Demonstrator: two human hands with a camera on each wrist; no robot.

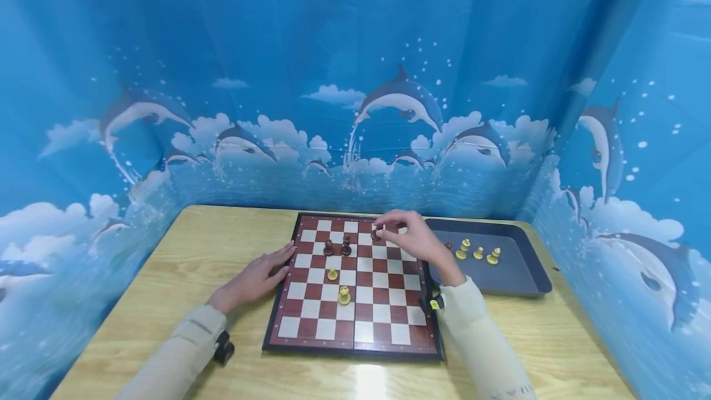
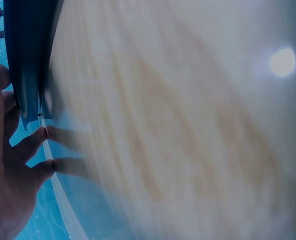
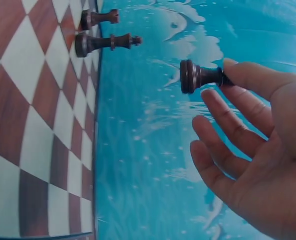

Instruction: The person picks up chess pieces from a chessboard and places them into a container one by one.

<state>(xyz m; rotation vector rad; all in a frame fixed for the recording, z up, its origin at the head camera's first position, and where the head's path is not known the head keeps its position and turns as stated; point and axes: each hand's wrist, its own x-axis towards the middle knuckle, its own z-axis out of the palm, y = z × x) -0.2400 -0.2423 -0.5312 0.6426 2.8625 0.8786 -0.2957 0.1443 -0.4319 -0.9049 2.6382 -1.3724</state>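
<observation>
My right hand [image 1: 413, 238] pinches a dark brown chess piece [image 3: 193, 76] by its top between thumb and forefinger, base downward, over the far right part of the chessboard [image 1: 381, 296]. The fingertips hide the piece's head. In the right wrist view its base is clear of the board, and the other fingers are spread. My left hand [image 1: 252, 278] rests with extended fingers against the board's left edge. Standing on the board are a dark rook [image 3: 100, 18], a taller dark king [image 3: 107, 44], a gold pawn [image 1: 332, 274] and a larger gold piece [image 1: 344, 295].
To the right of the board, a dark grey tray [image 1: 513, 276] holds several gold pieces [image 1: 478, 253] and a dark one [image 1: 449, 245] partly behind the right wrist. All stand on a wooden table [image 1: 222, 233]. A blue dolphin-print curtain [image 1: 311, 29] encloses the back and sides.
</observation>
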